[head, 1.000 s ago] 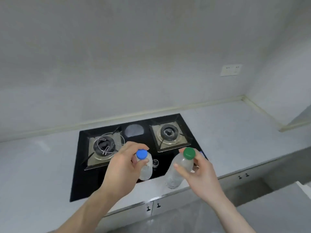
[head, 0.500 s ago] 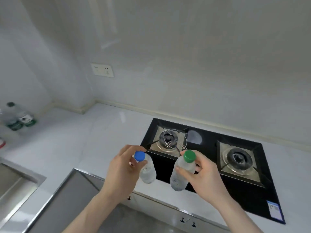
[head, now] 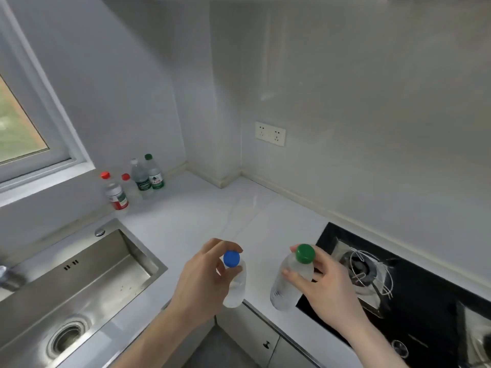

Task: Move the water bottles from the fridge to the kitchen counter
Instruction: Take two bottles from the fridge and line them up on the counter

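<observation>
From the head view: my left hand (head: pixel 202 285) curls its fingers round the blue-capped bottle (head: pixel 233 281), my right hand (head: pixel 326 288) grips the green-capped bottle (head: pixel 291 280). Both stand nearly upright, held over the worktop (head: pixel 212 221) front edge. Bare room lies ahead between sink (head: pixel 87 282) and stove (head: pixel 414 282); four bottles (head: pixel 132 181) wait in the far left corner. I'd set mine down forward-left.

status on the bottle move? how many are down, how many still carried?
Done: four bottles stand on the counter by the window. In hand: left hand grips the blue-capped bottle, right hand the green-capped bottle, both unplaced. The fridge is out of view.
</observation>
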Tool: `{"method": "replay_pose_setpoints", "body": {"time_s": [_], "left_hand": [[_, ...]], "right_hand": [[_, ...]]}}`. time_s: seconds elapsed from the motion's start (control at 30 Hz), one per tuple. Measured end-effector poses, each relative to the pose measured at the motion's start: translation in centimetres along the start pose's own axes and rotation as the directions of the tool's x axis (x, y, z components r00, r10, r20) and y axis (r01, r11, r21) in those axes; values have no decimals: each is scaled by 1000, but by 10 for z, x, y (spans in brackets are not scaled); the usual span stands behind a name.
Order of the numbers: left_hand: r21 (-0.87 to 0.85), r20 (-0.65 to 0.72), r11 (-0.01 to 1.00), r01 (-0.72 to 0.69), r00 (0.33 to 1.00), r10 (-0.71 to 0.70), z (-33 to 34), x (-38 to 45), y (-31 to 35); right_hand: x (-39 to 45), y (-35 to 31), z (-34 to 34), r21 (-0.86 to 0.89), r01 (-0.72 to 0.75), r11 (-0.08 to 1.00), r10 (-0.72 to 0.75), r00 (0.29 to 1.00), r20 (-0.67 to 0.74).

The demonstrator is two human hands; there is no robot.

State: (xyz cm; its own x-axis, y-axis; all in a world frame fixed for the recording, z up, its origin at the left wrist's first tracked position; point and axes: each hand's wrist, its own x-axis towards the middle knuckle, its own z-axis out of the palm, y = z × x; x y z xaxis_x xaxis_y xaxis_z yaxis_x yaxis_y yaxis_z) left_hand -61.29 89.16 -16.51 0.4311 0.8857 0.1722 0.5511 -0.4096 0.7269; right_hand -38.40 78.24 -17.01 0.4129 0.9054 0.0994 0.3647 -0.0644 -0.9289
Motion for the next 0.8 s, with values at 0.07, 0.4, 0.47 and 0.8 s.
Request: {"method": "replay_pose_setpoints", "body": {"time_s": [0.07, 0.4, 0.47, 0.8], "left_hand": [[61, -18, 998, -24, 1000, 25, -6, 13, -5], [97, -58, 995, 31, 998, -26, -49, 47, -50], [92, -79, 994, 54, 996, -46, -52, 58, -57], [151, -217, 980, 127, 972, -93, -58, 112, -70]], "right_hand": [[5, -13, 4, 82, -5, 997, 3, 1000, 27], [61, -22, 56, 66, 2, 998, -9, 995, 98], [80, -22, 61, 62, 12, 998, -19, 993, 116], [171, -14, 75, 92, 61, 994, -81, 971, 227]]}}
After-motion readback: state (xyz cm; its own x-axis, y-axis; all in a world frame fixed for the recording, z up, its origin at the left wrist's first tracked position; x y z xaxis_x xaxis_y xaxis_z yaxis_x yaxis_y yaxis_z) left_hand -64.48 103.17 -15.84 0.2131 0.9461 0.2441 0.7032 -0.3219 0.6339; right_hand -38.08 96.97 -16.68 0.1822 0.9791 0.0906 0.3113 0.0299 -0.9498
